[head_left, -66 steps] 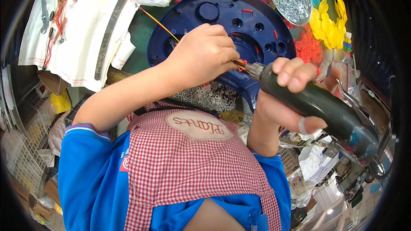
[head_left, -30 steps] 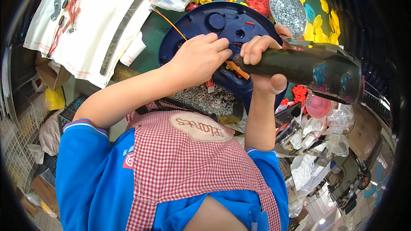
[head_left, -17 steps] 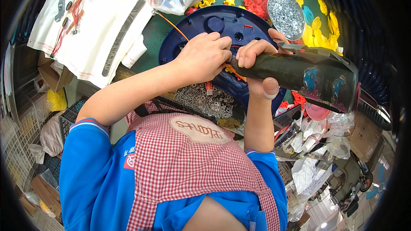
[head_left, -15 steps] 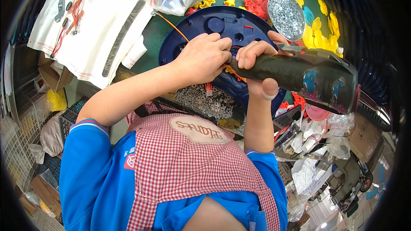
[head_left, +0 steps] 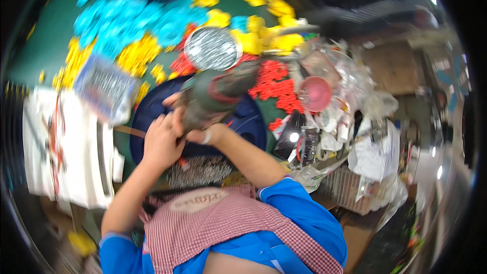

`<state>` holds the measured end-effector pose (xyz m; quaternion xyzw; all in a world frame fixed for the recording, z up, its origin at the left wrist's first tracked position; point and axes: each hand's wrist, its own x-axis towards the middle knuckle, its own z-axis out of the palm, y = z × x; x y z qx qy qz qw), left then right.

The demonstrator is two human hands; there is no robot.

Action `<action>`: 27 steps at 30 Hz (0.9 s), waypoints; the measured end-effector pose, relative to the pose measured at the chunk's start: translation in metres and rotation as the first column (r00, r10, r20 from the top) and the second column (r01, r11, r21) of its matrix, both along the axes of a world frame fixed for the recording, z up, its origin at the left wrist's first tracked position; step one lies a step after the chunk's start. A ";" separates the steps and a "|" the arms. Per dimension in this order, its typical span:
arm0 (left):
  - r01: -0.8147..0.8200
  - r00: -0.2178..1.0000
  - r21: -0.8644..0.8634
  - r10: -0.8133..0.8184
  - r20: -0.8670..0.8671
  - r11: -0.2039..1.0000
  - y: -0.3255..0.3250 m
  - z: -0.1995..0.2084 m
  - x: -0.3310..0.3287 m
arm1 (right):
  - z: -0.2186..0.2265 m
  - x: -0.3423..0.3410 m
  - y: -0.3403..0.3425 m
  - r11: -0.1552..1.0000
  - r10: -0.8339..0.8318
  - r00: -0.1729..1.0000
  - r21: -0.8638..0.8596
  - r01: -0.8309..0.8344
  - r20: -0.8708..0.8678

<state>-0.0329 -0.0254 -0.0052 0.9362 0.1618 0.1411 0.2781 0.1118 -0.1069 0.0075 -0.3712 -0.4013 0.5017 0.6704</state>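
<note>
My right hand [head_left: 202, 133] is wrapped round a dark cordless drill [head_left: 209, 100], its thick end tilted up to the far right. Close against it, my left hand [head_left: 161, 142] has its fingers bent together; what they pinch is hidden. Both hands are over a large dark blue round plastic part [head_left: 248, 127] on the green table. An orange wire [head_left: 129, 131] runs out to the left of my left hand. Below the hands, a small red connector [head_left: 182, 162] shows at the part's near edge. The drill's tip is hidden by my fingers, and the picture is smeared by motion.
Beyond the part are a round metal bowl of screws [head_left: 213, 48], a bag of screws [head_left: 109, 89], turquoise pieces [head_left: 122, 23], yellow pieces [head_left: 137, 53] and red pieces [head_left: 276, 83]. White sheeting with wires [head_left: 76, 147] lies left. A pink bowl [head_left: 315, 94] and plastic bags stand right.
The view has swung to the right, so the scene sits further left. The drill's thick end now points up and away instead of out to the right. Both hands remain together over the blue part.
</note>
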 end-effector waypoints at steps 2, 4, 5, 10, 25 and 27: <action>0.070 0.997 -0.016 -0.070 -0.022 0.997 0.005 0.003 0.001 | 0.002 0.001 -0.001 0.999 -0.044 0.999 -0.006 0.044 -0.003; 0.158 0.977 -0.211 -0.121 0.176 0.965 0.026 0.029 0.000 | 0.013 0.003 -0.005 0.994 -0.100 0.995 0.030 0.101 -0.018; -0.053 0.982 -0.066 0.064 0.177 0.996 0.045 0.024 -0.010 | 0.022 0.004 -0.007 0.991 -0.119 0.993 0.055 0.120 -0.017; -0.264 0.950 0.471 0.311 -0.023 0.842 0.133 0.013 -0.011 | 0.043 -0.004 -0.013 0.940 -0.262 0.943 0.165 0.297 -0.205; -0.429 0.903 0.109 0.421 0.088 0.897 0.158 0.001 -0.027 | 0.048 -0.012 -0.006 0.853 -0.473 0.869 0.169 0.493 -0.148; -0.403 0.908 0.120 0.379 0.178 0.907 0.151 0.000 -0.021 | 0.040 -0.008 -0.010 0.878 -0.419 0.899 0.197 0.437 -0.126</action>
